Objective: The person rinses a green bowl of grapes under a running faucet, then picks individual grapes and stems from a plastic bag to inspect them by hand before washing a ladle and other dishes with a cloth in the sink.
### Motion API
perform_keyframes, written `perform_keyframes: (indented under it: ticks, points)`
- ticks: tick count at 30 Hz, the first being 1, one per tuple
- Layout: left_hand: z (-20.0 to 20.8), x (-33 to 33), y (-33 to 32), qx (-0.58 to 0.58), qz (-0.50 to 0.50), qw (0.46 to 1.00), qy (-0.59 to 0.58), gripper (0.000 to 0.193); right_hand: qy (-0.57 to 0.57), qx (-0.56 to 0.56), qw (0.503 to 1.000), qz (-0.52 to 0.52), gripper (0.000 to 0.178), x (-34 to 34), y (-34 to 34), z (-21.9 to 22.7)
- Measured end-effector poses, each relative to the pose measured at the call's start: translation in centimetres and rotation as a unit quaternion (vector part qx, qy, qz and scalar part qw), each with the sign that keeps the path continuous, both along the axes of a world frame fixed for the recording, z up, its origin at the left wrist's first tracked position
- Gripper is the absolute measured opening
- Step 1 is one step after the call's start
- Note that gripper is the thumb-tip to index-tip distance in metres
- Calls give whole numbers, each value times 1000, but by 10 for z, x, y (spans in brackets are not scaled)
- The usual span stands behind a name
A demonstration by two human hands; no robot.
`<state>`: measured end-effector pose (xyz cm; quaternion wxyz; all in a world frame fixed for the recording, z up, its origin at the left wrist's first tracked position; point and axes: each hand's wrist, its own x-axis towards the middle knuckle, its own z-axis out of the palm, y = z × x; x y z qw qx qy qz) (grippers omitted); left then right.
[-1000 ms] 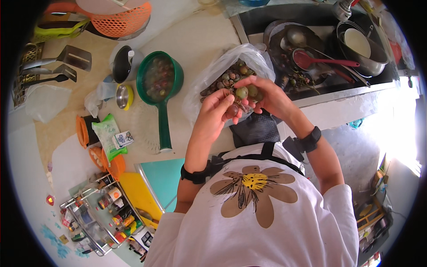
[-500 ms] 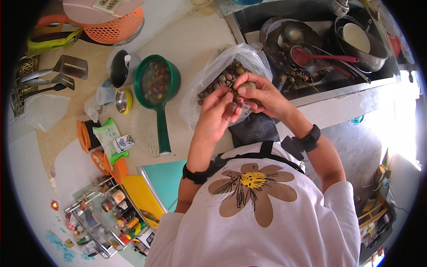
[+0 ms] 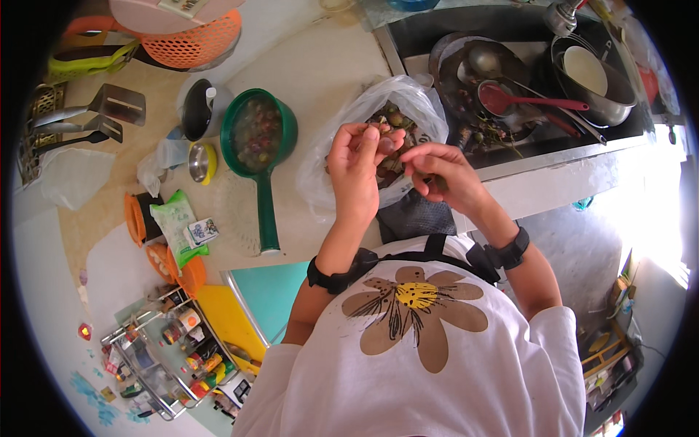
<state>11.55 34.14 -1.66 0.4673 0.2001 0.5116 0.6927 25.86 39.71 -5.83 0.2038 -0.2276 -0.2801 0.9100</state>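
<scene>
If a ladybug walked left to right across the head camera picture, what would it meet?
Spatulas → small yellow bowl → green long-handled dipper → left hand holding a grape → right hand → red ladle.

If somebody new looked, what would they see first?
Probably the big brown flower with a yellow middle on the white shirt, bottom centre. Next, the round green dipper of reddish fruit, on the pale counter, left. Then the bare left hand, holding a purplish grape near the translucent plastic bag, centre.
</scene>
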Motion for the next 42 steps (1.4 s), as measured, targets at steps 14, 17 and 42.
perform_keyframes:
  ticks: [14,17,42]
  points:
    - [-2,30,13,37,34,969,242,11,-12,19,999,-32,23,1,-4,13]
    - [-4,26,21,35,30,977,209,12,-7,-2,1000,-29,23,7,-6,14]
    - [-76,-74,-83,-269,-64,724,631,27,-26,-71,977,199,23,-156,17,83]
